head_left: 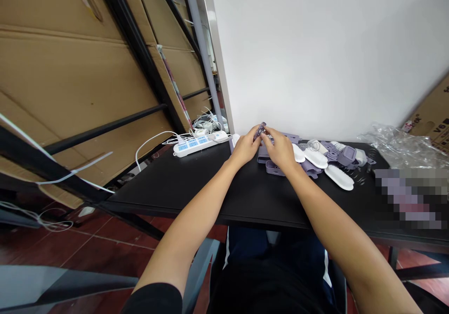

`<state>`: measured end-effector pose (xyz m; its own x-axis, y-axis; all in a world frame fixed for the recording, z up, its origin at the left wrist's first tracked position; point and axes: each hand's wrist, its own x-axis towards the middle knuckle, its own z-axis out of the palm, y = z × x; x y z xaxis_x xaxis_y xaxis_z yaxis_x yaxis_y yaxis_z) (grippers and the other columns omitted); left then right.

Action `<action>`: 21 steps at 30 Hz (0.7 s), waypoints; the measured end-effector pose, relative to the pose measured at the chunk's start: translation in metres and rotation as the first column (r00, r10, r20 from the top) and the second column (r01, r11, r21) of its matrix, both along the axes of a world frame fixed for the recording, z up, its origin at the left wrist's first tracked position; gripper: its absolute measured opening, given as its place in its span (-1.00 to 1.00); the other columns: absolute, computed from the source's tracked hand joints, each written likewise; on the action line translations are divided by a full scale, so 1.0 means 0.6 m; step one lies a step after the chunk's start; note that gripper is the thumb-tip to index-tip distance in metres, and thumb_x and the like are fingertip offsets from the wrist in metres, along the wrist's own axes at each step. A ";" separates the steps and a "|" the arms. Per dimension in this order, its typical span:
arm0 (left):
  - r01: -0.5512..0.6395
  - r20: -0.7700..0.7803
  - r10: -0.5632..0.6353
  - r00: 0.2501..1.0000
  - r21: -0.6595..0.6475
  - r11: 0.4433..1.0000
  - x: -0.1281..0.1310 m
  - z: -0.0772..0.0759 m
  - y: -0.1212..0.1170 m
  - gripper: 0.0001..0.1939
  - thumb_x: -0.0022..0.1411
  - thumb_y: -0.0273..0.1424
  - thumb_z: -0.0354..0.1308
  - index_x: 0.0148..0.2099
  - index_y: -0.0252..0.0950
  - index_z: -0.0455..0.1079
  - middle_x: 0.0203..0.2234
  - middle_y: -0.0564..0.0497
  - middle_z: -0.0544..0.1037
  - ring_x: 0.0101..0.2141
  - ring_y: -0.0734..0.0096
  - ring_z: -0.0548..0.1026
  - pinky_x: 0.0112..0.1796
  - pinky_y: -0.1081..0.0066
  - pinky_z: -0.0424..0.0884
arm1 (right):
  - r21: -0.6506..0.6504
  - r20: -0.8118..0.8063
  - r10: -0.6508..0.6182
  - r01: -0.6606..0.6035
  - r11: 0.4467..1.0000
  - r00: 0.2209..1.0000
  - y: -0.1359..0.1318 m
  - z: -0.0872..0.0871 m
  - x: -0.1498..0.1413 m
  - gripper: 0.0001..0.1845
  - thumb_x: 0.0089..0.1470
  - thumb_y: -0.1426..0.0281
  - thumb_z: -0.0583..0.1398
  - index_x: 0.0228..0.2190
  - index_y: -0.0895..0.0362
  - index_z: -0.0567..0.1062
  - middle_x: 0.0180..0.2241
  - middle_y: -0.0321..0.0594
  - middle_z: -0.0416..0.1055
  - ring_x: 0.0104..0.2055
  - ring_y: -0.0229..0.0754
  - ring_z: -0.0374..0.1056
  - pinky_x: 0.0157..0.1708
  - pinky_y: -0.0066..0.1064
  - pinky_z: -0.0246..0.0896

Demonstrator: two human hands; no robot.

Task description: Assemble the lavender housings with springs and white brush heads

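Above the black table, my left hand (246,146) and my right hand (279,149) come together, with fingers closed on a small purple-grey plastic part (260,130). Fingers cover much of that part, so its exact kind does not show. Purple-grey plastic pieces (275,168) lie under and beside my right hand. To its right are white oval bristly pads (338,177), which look like brush heads. Further right sits a purple-grey block-like piece (347,156) among other small parts. Another pale piece (234,139) lies just behind my left hand.
A white power strip (199,144) with plugs and cables lies at the table's (168,183) back left. Clear plastic wrapping (403,146) and a cardboard box (431,113) stand at the right, near a blurred-out patch. A white wall panel (315,57) rises behind; a black metal frame (140,57) borders the left.
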<state>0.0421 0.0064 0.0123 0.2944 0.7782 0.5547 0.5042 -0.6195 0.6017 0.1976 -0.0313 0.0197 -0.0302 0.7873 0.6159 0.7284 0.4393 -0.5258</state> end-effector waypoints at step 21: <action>-0.020 -0.004 0.020 1.000 0.018 1.000 -0.001 -0.003 -0.001 -0.51 0.46 -0.36 0.04 0.38 -0.15 0.32 -0.14 0.00 0.68 -0.22 0.32 0.64 -0.11 0.39 0.51 | -0.021 -0.029 -0.005 0.005 1.000 1.000 -0.005 -0.002 -0.003 -0.65 0.37 0.22 0.11 0.08 -0.02 0.52 0.05 -0.21 0.62 0.11 0.05 0.52 0.08 -0.18 0.35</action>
